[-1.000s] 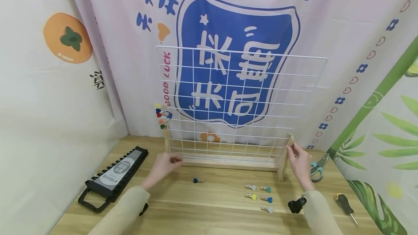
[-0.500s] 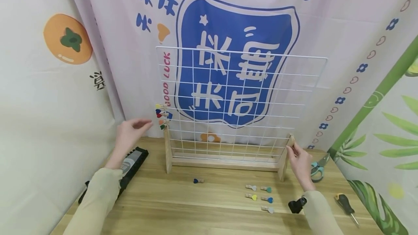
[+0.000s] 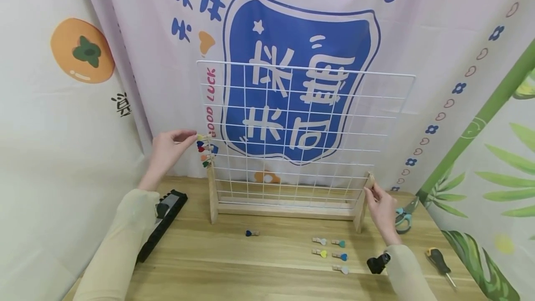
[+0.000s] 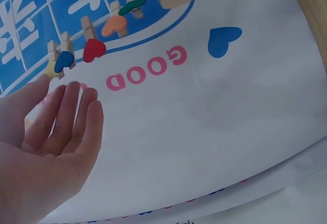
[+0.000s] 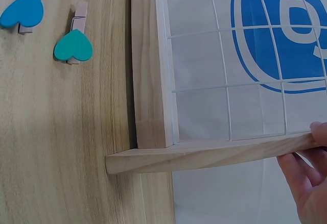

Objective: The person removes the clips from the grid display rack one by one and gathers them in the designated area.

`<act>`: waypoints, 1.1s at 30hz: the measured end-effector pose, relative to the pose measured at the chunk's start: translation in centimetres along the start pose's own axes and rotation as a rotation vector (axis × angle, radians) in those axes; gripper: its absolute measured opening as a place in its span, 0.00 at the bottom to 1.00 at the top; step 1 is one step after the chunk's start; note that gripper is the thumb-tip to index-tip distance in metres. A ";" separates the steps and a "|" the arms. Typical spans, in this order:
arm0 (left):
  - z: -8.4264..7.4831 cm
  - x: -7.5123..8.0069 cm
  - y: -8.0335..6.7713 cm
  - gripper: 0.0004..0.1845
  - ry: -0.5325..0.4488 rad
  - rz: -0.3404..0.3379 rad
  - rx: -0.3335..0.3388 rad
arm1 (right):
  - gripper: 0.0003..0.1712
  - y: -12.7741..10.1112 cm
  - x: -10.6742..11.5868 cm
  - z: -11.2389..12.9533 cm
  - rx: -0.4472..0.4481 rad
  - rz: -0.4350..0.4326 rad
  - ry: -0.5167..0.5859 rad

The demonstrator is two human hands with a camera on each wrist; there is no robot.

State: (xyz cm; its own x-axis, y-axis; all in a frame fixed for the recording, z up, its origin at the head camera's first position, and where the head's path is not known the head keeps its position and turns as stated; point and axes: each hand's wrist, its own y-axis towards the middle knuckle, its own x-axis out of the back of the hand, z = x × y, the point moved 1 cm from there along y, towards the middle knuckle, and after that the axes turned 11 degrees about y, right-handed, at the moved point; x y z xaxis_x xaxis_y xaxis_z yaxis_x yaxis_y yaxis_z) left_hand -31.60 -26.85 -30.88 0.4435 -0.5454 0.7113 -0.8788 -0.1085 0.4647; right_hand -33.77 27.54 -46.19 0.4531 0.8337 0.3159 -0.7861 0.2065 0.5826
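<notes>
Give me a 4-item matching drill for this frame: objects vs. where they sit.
Things:
1. left hand
2. right hand
3. scissors
4. black tool holder

Places:
A. table, left of the grid stand
B. at the yellow heart clip on the grid's left edge
C. on the stand's right wooden upright
D. table, right of the stand

Pairs: 1-B, 2-C, 3-D, 4-A

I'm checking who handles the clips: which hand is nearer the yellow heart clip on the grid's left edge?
Left. The left hand has its fingertips right at the yellow heart clip. The right hand is far across the wire grid, holding the right wooden post.
</notes>
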 end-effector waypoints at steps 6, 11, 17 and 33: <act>0.6 -0.3 0.4 0.20 0.022 0.028 -0.019 | 0.19 -0.1 0.0 0.0 -0.021 0.003 -0.005; 0.6 -0.5 0.6 0.19 0.018 -0.009 -0.038 | 0.19 0.0 -0.1 0.0 -0.012 0.000 -0.002; 0.0 -0.4 0.6 0.18 0.034 -0.084 -0.039 | 0.18 -0.1 -0.2 -0.2 -0.013 0.008 0.003; 0.3 1.0 0.2 0.15 -0.011 -0.258 -0.020 | 0.12 0.1 -0.2 -0.5 0.040 -0.028 -0.010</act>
State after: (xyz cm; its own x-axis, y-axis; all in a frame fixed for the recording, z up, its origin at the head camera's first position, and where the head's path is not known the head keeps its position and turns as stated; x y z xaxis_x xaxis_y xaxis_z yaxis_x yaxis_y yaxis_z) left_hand -31.42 -27.65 -30.22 0.6505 -0.5106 0.5622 -0.7332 -0.2288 0.6404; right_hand -34.14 27.58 -46.56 0.4786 0.8229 0.3062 -0.7558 0.2086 0.6207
